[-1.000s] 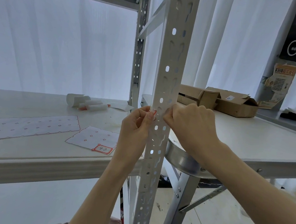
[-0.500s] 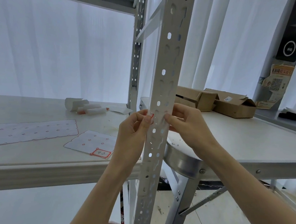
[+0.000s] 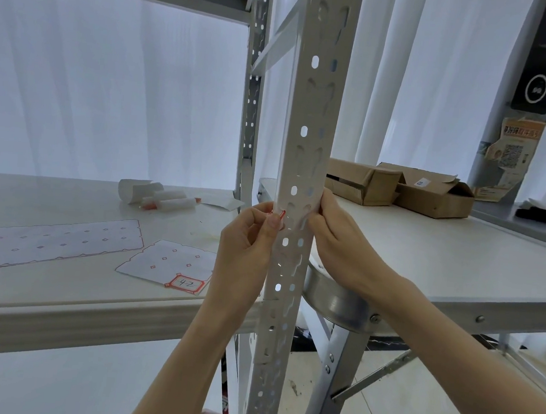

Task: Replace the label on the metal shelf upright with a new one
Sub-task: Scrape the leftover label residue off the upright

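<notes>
Left hand (image 3: pixel 250 237) pinches small red-bordered white label (image 3: pixel 279 212) at thumb tip, pressed on left edge of perforated grey metal upright (image 3: pixel 306 128). Right hand (image 3: pixel 334 233) clasps upright's right edge, level with label.

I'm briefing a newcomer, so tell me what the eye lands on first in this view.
The white perforated upright runs top to bottom through the centre. At mid-height the left hand pinches a red-edged label at its left edge, while the right hand grips its right side. On the table at left lies a label sheet with one label marked 42.
</notes>
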